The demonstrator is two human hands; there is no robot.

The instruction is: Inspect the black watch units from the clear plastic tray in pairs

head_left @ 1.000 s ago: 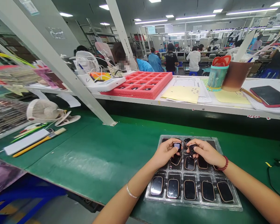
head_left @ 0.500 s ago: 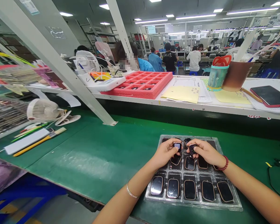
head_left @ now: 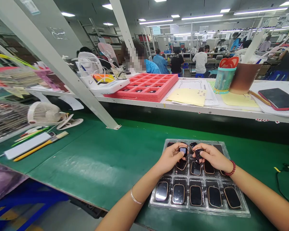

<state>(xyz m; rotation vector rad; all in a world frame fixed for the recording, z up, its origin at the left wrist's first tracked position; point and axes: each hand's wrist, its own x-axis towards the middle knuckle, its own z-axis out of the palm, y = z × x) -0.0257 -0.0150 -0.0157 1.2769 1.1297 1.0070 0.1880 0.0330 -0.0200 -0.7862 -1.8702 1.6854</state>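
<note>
My left hand [head_left: 170, 157] pinches a watch body [head_left: 182, 151] whose lit screen shows a white code pattern. Close beside it on the right, a second watch body [head_left: 198, 153] with a mostly dark screen is between the fingers and thumb of my right hand [head_left: 212, 156]. Both hands are over the back part of a clear plastic tray [head_left: 199, 210]. Dark-screened watch bodies with gold-coloured rims, such as the one at the front left [head_left: 162, 191], lie in its compartments. My hands cover some of the back compartments.
The tray is on a green table [head_left: 86, 160]. A raised white shelf [head_left: 139, 103] behind holds a red foam tray [head_left: 159, 94], papers, a teal cup [head_left: 225, 78] and a phone [head_left: 279, 98]. At left are a small fan [head_left: 44, 114] and a brush [head_left: 40, 147]. People sit beyond.
My hands and the two watch bodies have not visibly moved. In the background, the nearest person's head has shifted slightly right, and a person in blue has appeared at the far right.
</note>
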